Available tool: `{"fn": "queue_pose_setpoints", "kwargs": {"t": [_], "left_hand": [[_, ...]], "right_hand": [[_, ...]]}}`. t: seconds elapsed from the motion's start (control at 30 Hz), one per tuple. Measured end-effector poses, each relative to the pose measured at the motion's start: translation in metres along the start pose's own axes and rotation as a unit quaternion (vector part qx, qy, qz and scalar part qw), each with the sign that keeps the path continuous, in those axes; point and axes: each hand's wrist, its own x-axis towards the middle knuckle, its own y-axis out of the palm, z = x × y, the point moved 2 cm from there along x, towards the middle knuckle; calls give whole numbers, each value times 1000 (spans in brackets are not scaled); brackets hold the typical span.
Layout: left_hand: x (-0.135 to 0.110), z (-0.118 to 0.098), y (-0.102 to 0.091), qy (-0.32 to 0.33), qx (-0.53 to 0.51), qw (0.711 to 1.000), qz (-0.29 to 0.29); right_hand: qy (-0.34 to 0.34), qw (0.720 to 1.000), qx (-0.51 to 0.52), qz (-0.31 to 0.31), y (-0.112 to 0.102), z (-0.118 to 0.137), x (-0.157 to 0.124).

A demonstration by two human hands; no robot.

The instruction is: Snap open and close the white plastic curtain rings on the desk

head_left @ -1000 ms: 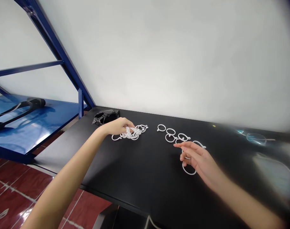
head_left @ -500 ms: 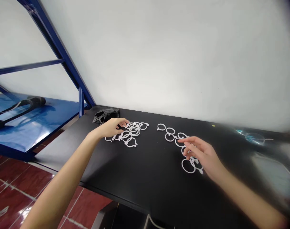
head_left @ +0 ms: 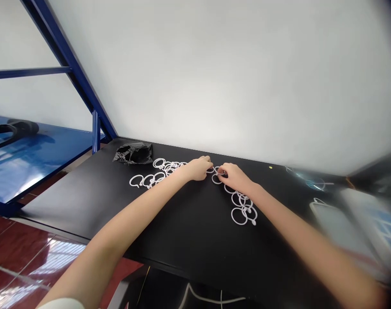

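Seen from the head camera, with 12 o'clock straight ahead, a person's two bare hands work close together over a black tabletop (head_left: 195, 231) scattered with white rings. The left hand (head_left: 199, 168) curls its fingers down at a white ring (head_left: 210, 172); whether they grasp it cannot be told. The right hand (head_left: 233, 175), just beside it at 3 o'clock, bends thumb and fingertips onto other rings (head_left: 216, 184), its grip equally unclear. A loose cluster of rings (head_left: 169, 169) lies at the left hand's 9 o'clock, partly behind the forearm, with a crumpled black plastic bag (head_left: 133, 153) between 9 and 10. More rings, some overlapping (head_left: 243, 207), trail toward the right hand's 5 o'clock; a yellow spot (head_left: 270, 167) sits at its 3 o'clock.
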Motion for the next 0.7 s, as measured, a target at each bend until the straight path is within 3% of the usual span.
{"fn": "queue_pose_setpoints", "kwargs": {"t": [0.1, 0.27, 0.37, 0.5, 0.7], "left_hand": [[4, -1, 4, -6, 8, 1000, 0], [-10, 5, 5, -8, -15, 1000, -23], [-15, 3, 5, -3, -42, 998, -37], [-13, -20, 3, 7, -87, 993, -73], [-9, -65, 16, 54, -128, 987, -74]], "right_hand": [[10, 1000, 1, -5, -1, -9, 1], [68, 997, 3, -43, -28, -23, -15], [90, 996, 6, -12, -41, -28, -26], [99, 994, 18, 40, -41, -29, -35], [110, 992, 55, 43, -30, -33, -33]]}}
